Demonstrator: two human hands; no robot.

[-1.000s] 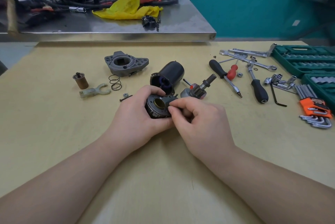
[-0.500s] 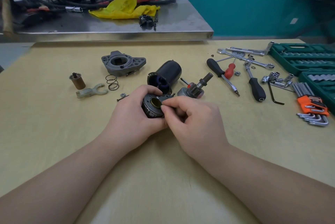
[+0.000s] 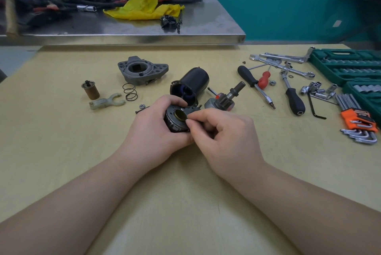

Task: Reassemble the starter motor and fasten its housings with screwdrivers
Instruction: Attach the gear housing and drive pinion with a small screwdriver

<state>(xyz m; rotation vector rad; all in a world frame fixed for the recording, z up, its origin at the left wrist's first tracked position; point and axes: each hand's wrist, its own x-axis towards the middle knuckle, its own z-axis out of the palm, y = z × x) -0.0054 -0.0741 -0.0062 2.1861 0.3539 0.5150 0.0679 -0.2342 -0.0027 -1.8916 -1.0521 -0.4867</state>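
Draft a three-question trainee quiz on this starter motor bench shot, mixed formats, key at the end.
1. True or false: the left hand grips the round dark end plate with the brass bushing.
2. Multiple choice: the black cylindrical motor housing is A) standing upright, B) lying on its side, open end toward the person, C) held in the right hand.
3. Fill in: the coiled wire spring lies just in front of the grey cast-metal ____ housing.

Key
1. True. The right hand's fingertips pinch at the plate's rim beside the bushing.
2. B.
3. Nose, the flanged end casting.
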